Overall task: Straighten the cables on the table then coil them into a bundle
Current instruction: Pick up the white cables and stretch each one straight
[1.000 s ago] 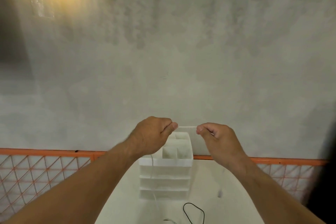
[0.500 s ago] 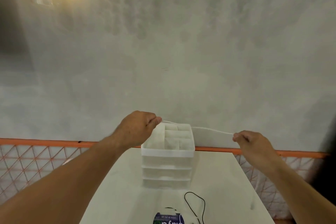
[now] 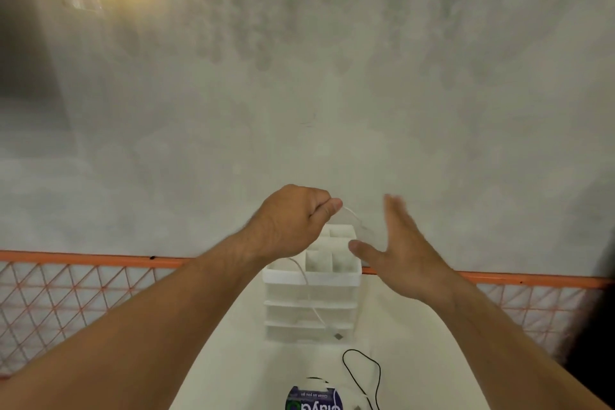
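Note:
My left hand (image 3: 293, 220) is raised above the white table (image 3: 416, 359) and pinches a thin white cable (image 3: 307, 289) between thumb and fingers. A short end of it pokes out to the right of the thumb. The rest hangs down in front of the white drawer organiser (image 3: 312, 306), ending in a plug near the organiser's base. My right hand (image 3: 402, 253) is beside it, fingers straight and spread, holding nothing; it is blurred. A thin black cable (image 3: 362, 373) lies looped on the table nearer to me.
A round blue-labelled container (image 3: 312, 398) stands at the table's near edge. An orange mesh fence (image 3: 76, 296) runs behind the table, with a grey wall beyond it. Green leaves hang at the top.
My right hand let go of the white cable and swung back inward with fingers spread. The freed length now hangs from my left hand. The left hand stayed raised.

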{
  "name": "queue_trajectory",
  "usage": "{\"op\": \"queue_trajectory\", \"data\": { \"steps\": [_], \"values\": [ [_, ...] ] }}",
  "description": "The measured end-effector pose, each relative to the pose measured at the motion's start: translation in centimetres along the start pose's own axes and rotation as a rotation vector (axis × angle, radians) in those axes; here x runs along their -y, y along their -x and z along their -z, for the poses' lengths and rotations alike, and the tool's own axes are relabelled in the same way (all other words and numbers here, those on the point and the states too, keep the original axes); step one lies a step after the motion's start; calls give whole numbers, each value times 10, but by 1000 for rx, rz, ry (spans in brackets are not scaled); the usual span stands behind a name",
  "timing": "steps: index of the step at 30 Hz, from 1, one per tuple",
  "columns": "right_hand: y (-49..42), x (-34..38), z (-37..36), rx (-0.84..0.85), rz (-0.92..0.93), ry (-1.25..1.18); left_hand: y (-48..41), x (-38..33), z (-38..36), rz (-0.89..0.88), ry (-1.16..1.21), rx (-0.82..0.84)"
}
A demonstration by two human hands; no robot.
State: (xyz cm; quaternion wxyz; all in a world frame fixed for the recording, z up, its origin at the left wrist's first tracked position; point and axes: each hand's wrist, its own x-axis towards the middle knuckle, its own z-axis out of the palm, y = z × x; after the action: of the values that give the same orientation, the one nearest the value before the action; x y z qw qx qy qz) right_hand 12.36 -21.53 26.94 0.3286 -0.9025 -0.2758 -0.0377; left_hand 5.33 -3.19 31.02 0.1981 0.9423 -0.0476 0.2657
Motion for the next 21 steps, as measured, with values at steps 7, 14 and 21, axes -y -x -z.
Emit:
{"op": "queue_trajectory", "data": {
  "steps": [7,14,21],
  "values": [
    [13,26,-15,-98,98,-409,0,-2,-2,8,38,-16],
    [8,36,-15,-126,60,-621,11,9,-2,36,41,-1],
    [6,9,3,-335,159,-206,42,51,2,193,36,22]
  ]
}}
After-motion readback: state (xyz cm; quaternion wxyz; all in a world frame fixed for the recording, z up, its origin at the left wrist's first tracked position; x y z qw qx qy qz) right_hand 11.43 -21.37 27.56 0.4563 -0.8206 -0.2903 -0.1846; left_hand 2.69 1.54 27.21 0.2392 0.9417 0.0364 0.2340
